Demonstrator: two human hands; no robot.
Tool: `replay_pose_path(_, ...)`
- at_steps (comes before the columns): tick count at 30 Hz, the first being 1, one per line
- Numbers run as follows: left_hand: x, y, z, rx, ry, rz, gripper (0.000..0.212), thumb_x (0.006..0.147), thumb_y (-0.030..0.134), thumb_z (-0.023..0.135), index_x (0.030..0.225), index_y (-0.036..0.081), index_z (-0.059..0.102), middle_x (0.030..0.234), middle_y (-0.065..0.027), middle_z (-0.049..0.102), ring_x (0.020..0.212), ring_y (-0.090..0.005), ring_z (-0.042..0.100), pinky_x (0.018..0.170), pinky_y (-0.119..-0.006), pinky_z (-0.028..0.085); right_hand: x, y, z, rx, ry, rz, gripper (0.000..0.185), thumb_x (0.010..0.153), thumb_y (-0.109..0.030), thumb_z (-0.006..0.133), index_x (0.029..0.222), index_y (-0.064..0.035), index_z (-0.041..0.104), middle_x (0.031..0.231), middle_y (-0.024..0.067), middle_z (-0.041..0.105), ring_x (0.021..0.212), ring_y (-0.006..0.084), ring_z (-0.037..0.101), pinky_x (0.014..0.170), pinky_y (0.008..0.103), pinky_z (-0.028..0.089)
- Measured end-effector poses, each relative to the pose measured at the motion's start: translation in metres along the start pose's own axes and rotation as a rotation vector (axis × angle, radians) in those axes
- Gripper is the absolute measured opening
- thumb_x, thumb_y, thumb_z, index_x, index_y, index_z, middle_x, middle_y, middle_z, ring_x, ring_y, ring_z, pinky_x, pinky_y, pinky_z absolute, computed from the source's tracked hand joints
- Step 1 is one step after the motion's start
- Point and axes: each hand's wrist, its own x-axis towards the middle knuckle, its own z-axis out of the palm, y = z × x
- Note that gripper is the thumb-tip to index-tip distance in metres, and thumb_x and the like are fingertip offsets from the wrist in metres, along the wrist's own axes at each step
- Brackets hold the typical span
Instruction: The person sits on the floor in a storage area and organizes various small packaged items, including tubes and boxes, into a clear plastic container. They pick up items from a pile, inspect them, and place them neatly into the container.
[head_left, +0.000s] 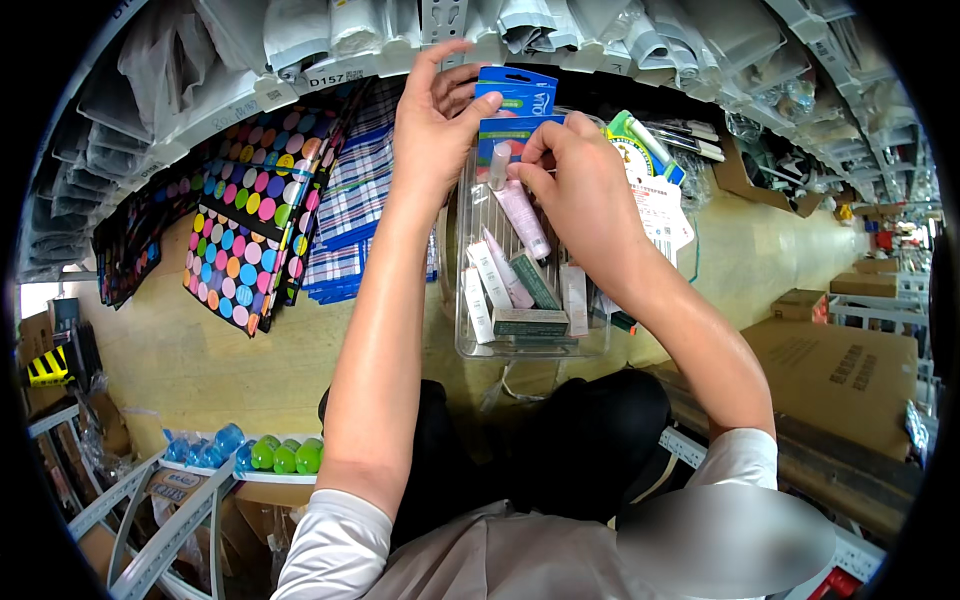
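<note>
Two blue-topped hanging packs stand one before the other at the far end of a clear plastic tray (469, 349). My left hand (441, 112) is at the rear pack (517, 84), its thumb across the left edge and its index finger raised; whether it grips is unclear. My right hand (589, 172) has its bent fingers on the front pack (506, 129), partly hiding it. Beneath them in the tray lie a pink tube (521, 217), a clear-capped item (499, 166), slim white boxes (487, 274) and dark green boxes (531, 322).
Shelf bins with plastic-wrapped goods (296, 34) curve above my hands. Polka-dot bags (240, 255) and plaid bags (349, 202) hang at left. Carded packs (664, 202) sit right of the tray. A large cardboard box (832, 375) is at right; green bottles (286, 454) stand lower left.
</note>
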Motion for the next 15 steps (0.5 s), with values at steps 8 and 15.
replay_pose_path(8, 0.002, 0.001, -0.005, 0.262, -0.008, -0.023, 0.019, 0.105, 0.002, 0.083, 0.123, 0.000, 0.083, 0.110, -0.0039, 0.084, 0.100, -0.0084, 0.075, 0.090, -0.025, 0.058, 0.005, 0.013, -0.006, -0.059, 0.032, -0.041, 0.017, 0.094, -0.008, 0.086, 0.094, 0.0044, 0.074, 0.100, 0.0245, 0.072, 0.094, 0.0442, 0.073, 0.089, 0.0524, 0.059)
replay_pose_path(15, 0.002, 0.002, -0.010, 0.152, 0.016, -0.059, 0.028, 0.118, 0.026, 0.072, 0.123, 0.000, 0.084, 0.111, -0.0036, 0.082, 0.099, -0.0081, 0.071, 0.090, -0.025, 0.055, 0.017, 0.015, 0.006, 0.044, 0.028, -0.048, 0.015, 0.095, -0.003, 0.081, 0.103, 0.0058, 0.073, 0.101, 0.0269, 0.076, 0.097, 0.0450, 0.075, 0.089, 0.0525, 0.060)
